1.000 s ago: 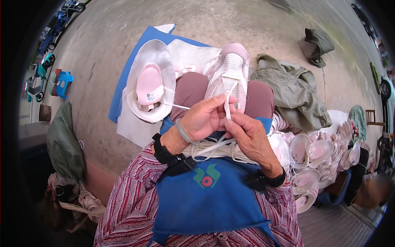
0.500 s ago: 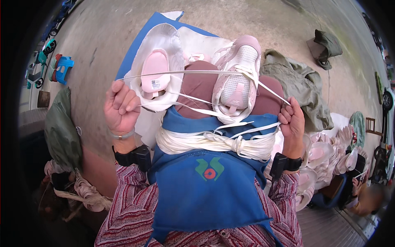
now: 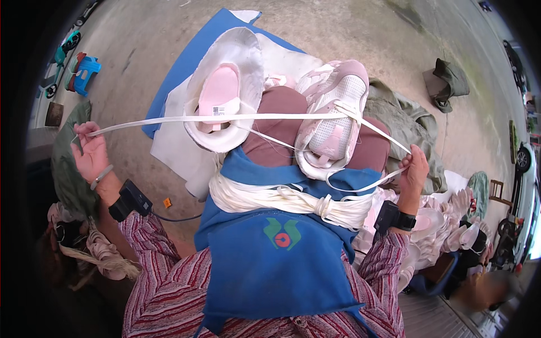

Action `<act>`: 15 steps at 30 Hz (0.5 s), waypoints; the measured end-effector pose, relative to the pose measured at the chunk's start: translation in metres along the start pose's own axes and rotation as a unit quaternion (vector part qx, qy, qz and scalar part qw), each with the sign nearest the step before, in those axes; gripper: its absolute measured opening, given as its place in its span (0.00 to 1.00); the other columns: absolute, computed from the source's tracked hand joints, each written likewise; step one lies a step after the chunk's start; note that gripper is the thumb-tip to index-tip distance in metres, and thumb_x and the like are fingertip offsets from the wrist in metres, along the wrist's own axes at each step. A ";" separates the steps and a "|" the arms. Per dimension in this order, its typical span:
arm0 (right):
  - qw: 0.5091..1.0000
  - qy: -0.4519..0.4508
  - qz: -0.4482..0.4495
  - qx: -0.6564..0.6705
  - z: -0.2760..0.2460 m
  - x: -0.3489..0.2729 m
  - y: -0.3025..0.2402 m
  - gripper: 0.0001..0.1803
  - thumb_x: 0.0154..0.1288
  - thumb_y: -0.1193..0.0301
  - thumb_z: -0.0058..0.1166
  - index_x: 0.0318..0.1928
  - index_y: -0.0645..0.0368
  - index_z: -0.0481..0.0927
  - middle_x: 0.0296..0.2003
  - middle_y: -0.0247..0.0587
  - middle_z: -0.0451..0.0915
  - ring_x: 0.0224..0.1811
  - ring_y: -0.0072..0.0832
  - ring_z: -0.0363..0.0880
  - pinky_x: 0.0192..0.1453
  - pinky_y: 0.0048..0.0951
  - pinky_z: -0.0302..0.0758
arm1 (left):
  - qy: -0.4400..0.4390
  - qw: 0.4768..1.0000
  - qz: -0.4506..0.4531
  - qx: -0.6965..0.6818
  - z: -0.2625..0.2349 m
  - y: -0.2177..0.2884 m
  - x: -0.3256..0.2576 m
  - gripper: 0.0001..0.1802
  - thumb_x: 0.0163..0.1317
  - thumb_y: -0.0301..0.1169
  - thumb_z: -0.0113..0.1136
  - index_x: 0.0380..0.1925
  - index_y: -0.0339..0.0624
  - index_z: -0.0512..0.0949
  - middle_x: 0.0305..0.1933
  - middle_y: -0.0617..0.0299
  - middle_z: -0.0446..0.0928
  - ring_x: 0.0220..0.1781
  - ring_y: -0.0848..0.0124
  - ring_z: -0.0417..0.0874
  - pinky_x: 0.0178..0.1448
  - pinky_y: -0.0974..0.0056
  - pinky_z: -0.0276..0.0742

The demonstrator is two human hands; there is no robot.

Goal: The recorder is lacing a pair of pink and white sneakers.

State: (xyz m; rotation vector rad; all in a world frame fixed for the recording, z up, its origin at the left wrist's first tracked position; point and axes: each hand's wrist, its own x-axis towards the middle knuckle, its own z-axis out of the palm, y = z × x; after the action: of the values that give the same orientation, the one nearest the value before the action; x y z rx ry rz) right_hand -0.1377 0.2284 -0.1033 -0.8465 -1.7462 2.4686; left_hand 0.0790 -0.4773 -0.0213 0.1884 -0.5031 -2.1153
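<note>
Across my lap lies a pink and white mesh sneaker (image 3: 333, 132), its toe pointing away from me. A flat white shoelace (image 3: 270, 116) runs through its upper part and stretches taut to both sides. Far out at the left, my left hand (image 3: 92, 155) pinches one length of this lace between thumb and fingers. My right hand (image 3: 414, 169) is closed on the other length, right of the sneaker, with a loose end curving back toward the lap. Beside the sneaker sits a second shoe (image 3: 248, 56), its white lining and pink insole showing. A bundle of white laces (image 3: 265, 197) is tied across my blue apron (image 3: 270, 276).
Pale and blue sheeting (image 3: 174, 84) lies beyond my knees. Many pink shoe parts (image 3: 434, 219) are heaped at the right, near another person. Green cloth (image 3: 403, 110) lies right of my knees. Further shoe parts (image 3: 104, 248) and a green bag (image 3: 76, 174) are at the left.
My left hand has swung outward to the left, drawing out a longer stretch of lace. My right hand has shifted slightly outward. The sneaker has tilted and moved slightly right.
</note>
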 end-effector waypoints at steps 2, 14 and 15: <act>0.881 0.014 -0.284 -0.378 -0.012 0.015 0.010 0.11 0.65 0.68 0.56 0.42 0.63 0.80 0.24 0.28 0.74 0.22 0.13 0.69 0.26 0.19 0.69 | -0.185 0.971 -0.151 0.005 0.032 -0.035 -0.019 0.16 0.73 0.33 0.42 0.50 0.30 0.69 0.45 0.54 0.71 0.39 0.68 0.71 0.49 0.62 0.71; 0.733 -0.247 -0.379 -0.508 0.132 -0.089 -0.004 0.09 0.62 0.79 0.52 0.43 0.62 0.80 0.34 0.45 0.78 0.30 0.32 0.79 0.37 0.29 0.75 | -0.339 0.784 -0.280 0.439 0.150 -0.232 -0.152 0.16 0.72 0.30 0.45 0.52 0.32 0.74 0.42 0.60 0.80 0.19 0.88 0.64 0.23 0.80 0.64; 0.730 -0.244 -0.384 -0.511 0.128 -0.085 -0.004 0.09 0.62 0.80 0.53 0.43 0.61 0.80 0.34 0.46 0.78 0.32 0.35 0.79 0.39 0.30 0.75 | -0.331 0.794 -0.269 0.433 0.155 -0.231 -0.150 0.16 0.72 0.30 0.44 0.52 0.33 0.73 0.42 0.61 0.81 0.18 0.89 0.64 0.22 0.81 0.62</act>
State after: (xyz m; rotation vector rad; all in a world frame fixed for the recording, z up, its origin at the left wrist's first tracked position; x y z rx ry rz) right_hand -0.1210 0.0922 -0.0336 0.6414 -2.8101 1.0948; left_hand -0.0630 -0.1965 0.0130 0.0961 -2.0494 -2.2868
